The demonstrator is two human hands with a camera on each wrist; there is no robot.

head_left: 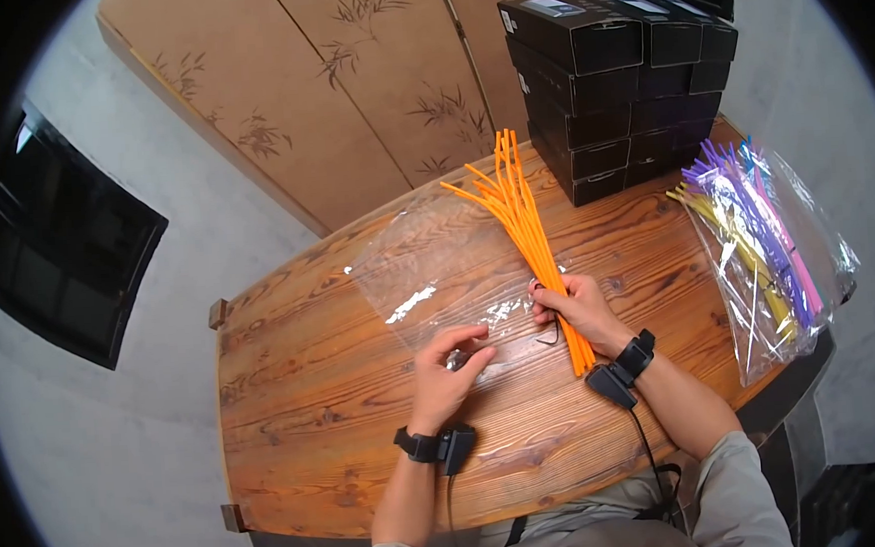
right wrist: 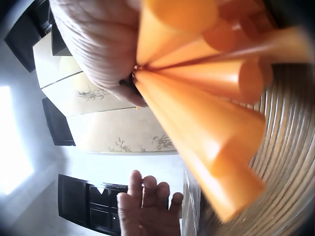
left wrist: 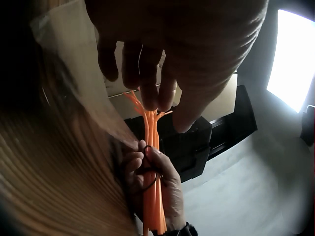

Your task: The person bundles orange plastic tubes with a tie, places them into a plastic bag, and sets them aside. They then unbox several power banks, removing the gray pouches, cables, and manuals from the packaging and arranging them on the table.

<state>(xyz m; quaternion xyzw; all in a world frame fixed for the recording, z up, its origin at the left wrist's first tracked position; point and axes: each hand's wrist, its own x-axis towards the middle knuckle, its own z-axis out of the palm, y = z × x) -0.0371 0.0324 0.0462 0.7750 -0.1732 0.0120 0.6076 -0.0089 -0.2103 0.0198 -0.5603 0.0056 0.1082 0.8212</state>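
My right hand [head_left: 582, 307] grips a bundle of long, thin orange tubes [head_left: 522, 230] near its lower part, over the table. The tubes fan out at the far end, and their near ends spread close to the camera in the right wrist view. A thin black tie [left wrist: 156, 181] loops loosely by the bundle at the right hand's fingers. My left hand [head_left: 444, 373] holds nothing, its fingers loosely bent and apart from the tubes, left of them. Beneath and beyond the hands lies a clear plastic bag [head_left: 414, 300] on the wooden tabletop.
At the right of the table [head_left: 307, 432], another clear bag [head_left: 753, 349] holds purple, yellow, pink and blue tubes. Black boxes [head_left: 599, 128] stand stacked at the back right. A tan folding screen [head_left: 306, 91] with bamboo drawings rises behind the table.
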